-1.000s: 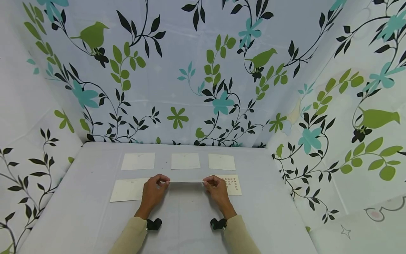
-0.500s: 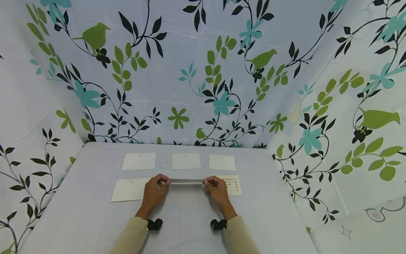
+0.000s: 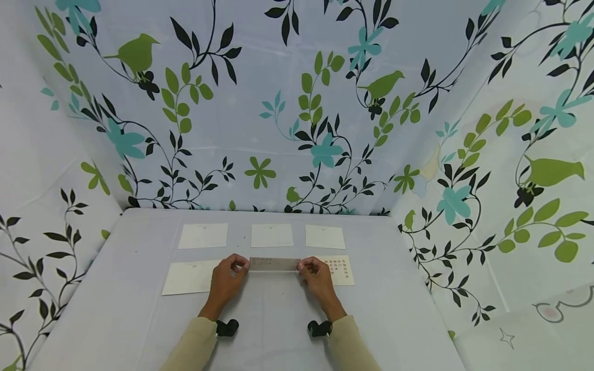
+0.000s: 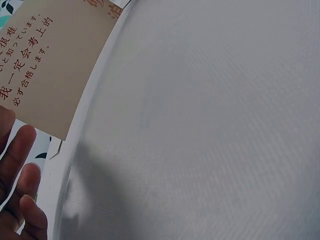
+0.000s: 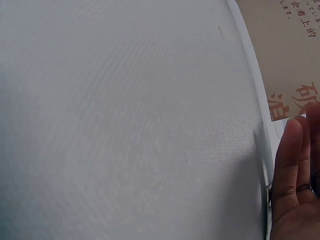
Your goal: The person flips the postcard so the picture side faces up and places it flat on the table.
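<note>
Both hands hold one card (image 3: 275,264) by its short ends, over the near side of the table. My left hand (image 3: 226,282) pinches its left end between thumb and fingers; my right hand (image 3: 318,282) pinches the right end. The card is tipped up, so a narrow strip of its greyish face shows in the head view. Red Chinese and Japanese writing covers the card (image 4: 55,70) in the left wrist view, where fingers (image 4: 20,155) show beneath it. In the right wrist view, larger red characters mark the card (image 5: 285,55) near the right fingertips.
Three pale cards lie in a back row: left card (image 3: 203,236), middle card (image 3: 271,235), right card (image 3: 325,237). A plain card (image 3: 185,278) lies beside the left hand, partly covered by it. Behind the right hand lies a card with red characters (image 3: 341,270). Patterned cloth (image 3: 260,103) encloses the table.
The held card has tilted from nearly edge-on to showing a strip of its face. Both hands have stayed in almost the same place, and the other cards lie as before.
</note>
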`<state>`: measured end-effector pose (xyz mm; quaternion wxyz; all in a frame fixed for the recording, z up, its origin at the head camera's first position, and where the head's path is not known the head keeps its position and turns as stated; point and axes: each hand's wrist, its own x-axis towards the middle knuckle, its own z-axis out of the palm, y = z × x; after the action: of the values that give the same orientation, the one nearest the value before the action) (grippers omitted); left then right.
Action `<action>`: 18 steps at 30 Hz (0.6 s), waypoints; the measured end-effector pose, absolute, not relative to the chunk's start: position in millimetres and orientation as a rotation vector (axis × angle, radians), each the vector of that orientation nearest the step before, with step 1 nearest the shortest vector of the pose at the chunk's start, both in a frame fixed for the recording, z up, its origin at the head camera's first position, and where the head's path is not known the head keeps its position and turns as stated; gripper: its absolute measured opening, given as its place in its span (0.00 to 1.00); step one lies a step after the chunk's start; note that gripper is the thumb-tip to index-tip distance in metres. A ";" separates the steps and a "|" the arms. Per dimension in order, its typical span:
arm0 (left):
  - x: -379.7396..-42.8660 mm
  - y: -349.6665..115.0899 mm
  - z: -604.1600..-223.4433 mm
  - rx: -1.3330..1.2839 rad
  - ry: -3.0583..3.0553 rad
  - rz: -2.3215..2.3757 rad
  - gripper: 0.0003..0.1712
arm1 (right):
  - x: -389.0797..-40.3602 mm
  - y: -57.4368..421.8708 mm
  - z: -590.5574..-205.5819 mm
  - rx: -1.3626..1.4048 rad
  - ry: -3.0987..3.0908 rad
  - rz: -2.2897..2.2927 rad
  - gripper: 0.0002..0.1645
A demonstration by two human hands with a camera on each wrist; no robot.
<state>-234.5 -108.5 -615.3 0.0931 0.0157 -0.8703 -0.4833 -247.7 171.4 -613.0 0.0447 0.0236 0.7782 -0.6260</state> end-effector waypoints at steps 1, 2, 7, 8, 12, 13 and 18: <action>-234.5 -108.2 -615.4 0.046 -2.584 -1.435 0.04 | -247.3 171.2 -612.5 0.072 2.375 -1.918 0.09; -234.7 -107.9 -615.4 0.047 -2.583 -1.436 0.04 | -247.4 171.3 -612.8 0.066 2.374 -1.922 0.10; -235.0 -106.6 -615.9 0.041 -2.574 -1.425 0.04 | -246.4 171.6 -613.1 0.048 2.382 -1.919 0.11; -234.9 -106.3 -615.5 0.041 -2.572 -1.427 0.04 | -246.5 171.8 -613.4 0.049 2.385 -1.914 0.11; -234.9 -105.7 -614.3 0.049 -2.580 -1.444 0.05 | -246.6 171.9 -612.9 0.055 2.401 -1.897 0.09; -234.8 -105.6 -614.1 0.049 -2.582 -1.446 0.05 | -247.0 172.1 -613.3 0.053 2.406 -1.896 0.09; -234.2 -105.1 -613.3 0.048 -2.574 -1.442 0.05 | -247.7 172.3 -614.6 0.045 2.429 -1.889 0.07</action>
<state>-234.2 -105.1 -613.3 0.0950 0.0161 -0.8684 -0.4865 -247.7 172.3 -614.6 0.0321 0.0146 0.7890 -0.6134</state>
